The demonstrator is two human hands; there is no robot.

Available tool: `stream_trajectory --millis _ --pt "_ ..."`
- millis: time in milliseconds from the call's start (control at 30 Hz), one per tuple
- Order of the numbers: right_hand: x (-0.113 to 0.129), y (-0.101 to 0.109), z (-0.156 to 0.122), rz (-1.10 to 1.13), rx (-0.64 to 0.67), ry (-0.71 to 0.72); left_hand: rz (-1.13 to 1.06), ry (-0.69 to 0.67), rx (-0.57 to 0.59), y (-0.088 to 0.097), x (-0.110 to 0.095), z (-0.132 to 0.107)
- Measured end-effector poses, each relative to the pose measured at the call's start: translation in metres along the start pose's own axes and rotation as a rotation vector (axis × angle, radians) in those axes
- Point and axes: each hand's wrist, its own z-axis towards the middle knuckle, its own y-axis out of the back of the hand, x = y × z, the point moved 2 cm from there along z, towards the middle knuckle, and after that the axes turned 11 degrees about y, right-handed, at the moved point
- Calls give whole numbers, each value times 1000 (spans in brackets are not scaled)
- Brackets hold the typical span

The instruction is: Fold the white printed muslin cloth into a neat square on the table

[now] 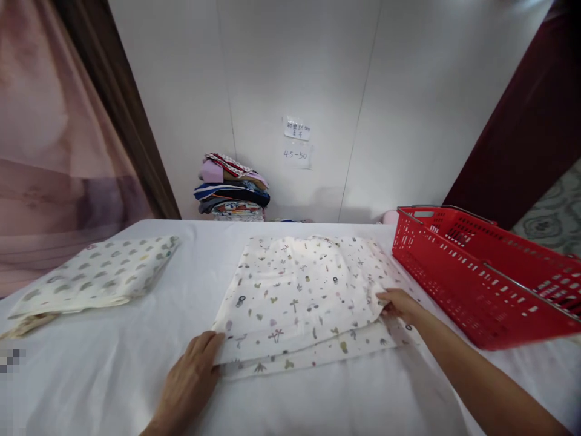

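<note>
A white cloth (pixel 299 290) printed with small palm trees, leaves and cars lies folded in layers on the white-covered table. My left hand (pixel 193 375) is at its near left corner, fingers together and curled over the edge; the thumb is hidden. Between the thumb and fingers of my right hand (pixel 399 303), the near right corner of the upper layer is pinched and slightly raised. Under that layer, a lower printed layer shows along the near edge.
On the left lies a folded cream cloth (pixel 104 272) with grey-green shapes and a tie. A red perforated basket (pixel 454 284) with metal handles stands at the right. Behind the table, a stack of folded fabrics (pixel 233 188) rests against the wall, beside paper labels (pixel 297 154).
</note>
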Motion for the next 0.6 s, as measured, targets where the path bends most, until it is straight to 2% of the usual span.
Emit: stream_trajectory --millis 100,167,233,300,400,500,600 --pt "63 9 20 101 -107 241 -27 -66 -53 11 -11 7" --pt "104 29 27 178 -209 440 -59 -119 -105 17 -22 9" --pt "123 55 27 212 -303 556 -93 -173 -138 17 -33 8" --pt "113 81 21 190 -361 541 -118 -227 -149 11 -41 4" --pt "57 108 4 89 -390 314 -148 -293 -133 -3 -42 -3" --pt "-1 123 -10 21 -397 104 -177 -327 -96 -17 -32 -6" --pt "-28 129 -12 10 -389 26 -188 -347 -65 -26 -20 -1"
